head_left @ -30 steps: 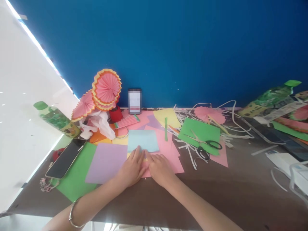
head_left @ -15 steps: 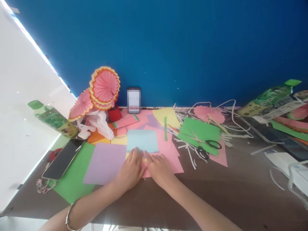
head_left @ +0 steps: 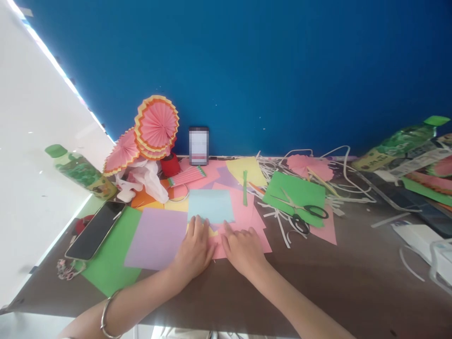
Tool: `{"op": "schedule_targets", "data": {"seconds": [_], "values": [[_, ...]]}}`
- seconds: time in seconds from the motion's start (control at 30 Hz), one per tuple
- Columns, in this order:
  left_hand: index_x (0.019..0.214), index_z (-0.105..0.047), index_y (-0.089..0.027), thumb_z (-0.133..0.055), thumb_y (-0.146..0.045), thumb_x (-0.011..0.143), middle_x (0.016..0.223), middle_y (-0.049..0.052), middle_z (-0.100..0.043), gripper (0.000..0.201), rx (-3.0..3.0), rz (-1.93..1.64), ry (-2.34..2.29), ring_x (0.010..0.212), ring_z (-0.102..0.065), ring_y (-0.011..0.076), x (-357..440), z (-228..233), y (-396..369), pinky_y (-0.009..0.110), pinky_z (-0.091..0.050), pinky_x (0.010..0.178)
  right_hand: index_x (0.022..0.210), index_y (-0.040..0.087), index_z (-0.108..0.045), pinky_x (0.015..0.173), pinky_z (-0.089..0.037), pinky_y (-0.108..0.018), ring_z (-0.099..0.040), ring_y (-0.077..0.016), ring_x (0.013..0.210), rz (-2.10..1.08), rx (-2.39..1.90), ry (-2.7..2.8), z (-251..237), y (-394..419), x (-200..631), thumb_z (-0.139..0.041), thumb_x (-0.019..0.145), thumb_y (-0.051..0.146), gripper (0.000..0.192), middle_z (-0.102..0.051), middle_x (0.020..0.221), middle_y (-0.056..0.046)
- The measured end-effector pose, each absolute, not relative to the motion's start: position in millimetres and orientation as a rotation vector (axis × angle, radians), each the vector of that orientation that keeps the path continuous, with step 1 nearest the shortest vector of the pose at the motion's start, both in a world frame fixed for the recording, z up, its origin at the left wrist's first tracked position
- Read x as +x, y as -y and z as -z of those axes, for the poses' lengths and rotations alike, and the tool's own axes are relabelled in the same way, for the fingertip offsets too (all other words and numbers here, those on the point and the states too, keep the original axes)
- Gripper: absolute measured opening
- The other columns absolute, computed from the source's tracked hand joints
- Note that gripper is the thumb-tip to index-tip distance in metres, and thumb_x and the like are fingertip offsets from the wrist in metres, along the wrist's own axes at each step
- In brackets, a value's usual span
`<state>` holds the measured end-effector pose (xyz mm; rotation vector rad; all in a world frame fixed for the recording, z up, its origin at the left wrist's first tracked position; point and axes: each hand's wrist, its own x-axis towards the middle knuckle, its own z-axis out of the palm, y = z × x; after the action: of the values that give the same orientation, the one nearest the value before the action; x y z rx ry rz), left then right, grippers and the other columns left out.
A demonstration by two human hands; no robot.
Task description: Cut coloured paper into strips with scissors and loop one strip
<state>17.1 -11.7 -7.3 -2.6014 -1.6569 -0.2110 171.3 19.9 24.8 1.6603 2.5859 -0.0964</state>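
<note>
Both hands have slid apart: my left hand [head_left: 193, 249] and right hand [head_left: 243, 247] press flat, open-palmed, on pink paper [head_left: 247, 221] below the blue sheet [head_left: 211, 205], creasing.

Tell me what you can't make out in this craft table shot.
- Head view: the screen of the upright phone against the blue wall is blurred, so nothing on it reads.
- The pink paper under the left hand and right hand: the hands hide any fold there.
- The bottle label at right: too small to read.
- The white box: cut off by the right edge.
</note>
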Motion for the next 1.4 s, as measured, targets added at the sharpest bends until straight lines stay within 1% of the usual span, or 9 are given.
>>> {"op": "schedule_targets", "data": {"seconds": [0.1, 0.3, 0.53, 0.83, 1.07, 1.13, 1.2, 1.3, 1.4], "values": [[0.119, -0.049, -0.001, -0.031, -0.032, 0.088, 0.125, 0.022, -0.046, 0.047, -2.569, 0.159, 1.673, 0.127, -0.028, 0.0347, 17, 7, 13, 0.054, -0.026, 0.103, 0.124, 0.009, -0.048, 0.064, -0.031, -0.034, -0.064, -0.0227, 0.063, 0.126, 1.677, -2.510, -29, -21, 175, -0.034, 0.089, 0.024, 0.042, -0.067, 0.060, -0.010], [0.124, -0.044, 0.002, -0.028, -0.040, 0.088, 0.130, 0.025, -0.041, 0.058, -2.286, 0.166, 1.861, 0.125, -0.032, 0.0337, 17, 14, 19, 0.043, -0.041, 0.092, 0.126, 0.009, -0.047, 0.065, -0.035, -0.035, -0.065, -0.0241, 0.066, 0.178, 1.674, -2.430, -35, -23, 178, -0.031, 0.090, 0.026, 0.043, -0.068, 0.064, -0.010], [0.115, -0.054, 0.003, -0.030, -0.044, 0.087, 0.126, 0.026, -0.046, 0.060, -2.221, 0.178, 1.878, 0.123, -0.035, 0.0356, 16, 11, 21, 0.049, -0.029, 0.100, 0.124, 0.010, -0.049, 0.066, -0.036, -0.034, -0.065, -0.0229, 0.066, 0.217, 1.684, -2.417, -38, -25, 180, -0.031, 0.089, 0.025, 0.042, -0.068, 0.064, -0.010], [0.102, -0.063, 0.002, -0.034, -0.046, 0.084, 0.130, 0.026, -0.042, 0.059, -2.173, 0.160, 1.905, 0.124, -0.035, 0.0364, 13, 6, 24, 0.049, -0.027, 0.101, 0.126, 0.011, -0.046, 0.066, -0.037, -0.032, -0.064, -0.0225, 0.069, 0.323, 1.667, -2.402, -39, -27, 183, -0.028, 0.090, 0.029, 0.044, -0.069, 0.070, -0.010], [0.094, -0.065, 0.005, -0.034, -0.054, 0.082, 0.133, 0.029, -0.035, 0.068, -2.056, 0.196, 2.003, 0.124, -0.032, 0.0400, -6, 7, 18, 0.051, -0.026, 0.101, 0.112, 0.013, -0.056, 0.063, -0.037, -0.031, -0.064, -0.0239, 0.072, 0.367, 1.741, -2.354, -44, -37, 194, -0.030, 0.089, 0.029, 0.039, -0.068, 0.073, -0.011], [0.098, -0.064, 0.005, -0.033, -0.051, 0.083, 0.134, 0.029, -0.034, 0.066, -2.048, 0.229, 1.998, 0.124, -0.033, 0.0391, -9, 6, 15, 0.051, -0.026, 0.101, 0.106, 0.015, -0.060, 0.062, -0.037, -0.030, -0.064, -0.0237, 0.071, 0.391, 1.748, -2.356, -46, -38, 195, -0.030, 0.089, 0.029, 0.037, -0.068, 0.072, -0.010], [0.111, -0.056, 0.006, -0.034, -0.047, 0.084, 0.135, 0.028, -0.032, 0.063, -2.054, 0.269, 1.957, 0.125, -0.033, 0.0376, -8, 4, 11, 0.050, -0.026, 0.101, 0.106, 0.015, -0.060, 0.062, -0.037, -0.031, -0.064, -0.0241, 0.070, 0.383, 1.751, -2.355, -47, -39, 195, -0.030, 0.089, 0.030, 0.037, -0.068, 0.071, -0.009], [0.130, -0.040, -0.004, -0.034, -0.039, 0.086, 0.138, 0.020, -0.033, 0.056, -2.195, 0.299, 1.803, 0.128, -0.030, 0.0322, -2, 5, 8, 0.048, -0.024, 0.104, 0.110, 0.015, -0.058, 0.064, -0.037, -0.032, -0.064, -0.0252, 0.072, 0.346, 1.749, -2.351, -47, -37, 194, -0.031, 0.089, 0.031, 0.038, -0.068, 0.074, -0.011], [0.132, -0.038, -0.011, -0.031, -0.036, 0.088, 0.136, 0.012, -0.041, 0.051, -2.366, 0.276, 1.673, 0.128, -0.033, 0.0268, 5, 10, 8, 0.046, -0.019, 0.107, 0.115, 0.015, -0.056, 0.066, -0.038, -0.033, -0.064, -0.0256, 0.075, 0.350, 1.744, -2.345, -47, -36, 195, -0.030, 0.089, 0.029, 0.039, -0.069, 0.076, -0.011]]}}
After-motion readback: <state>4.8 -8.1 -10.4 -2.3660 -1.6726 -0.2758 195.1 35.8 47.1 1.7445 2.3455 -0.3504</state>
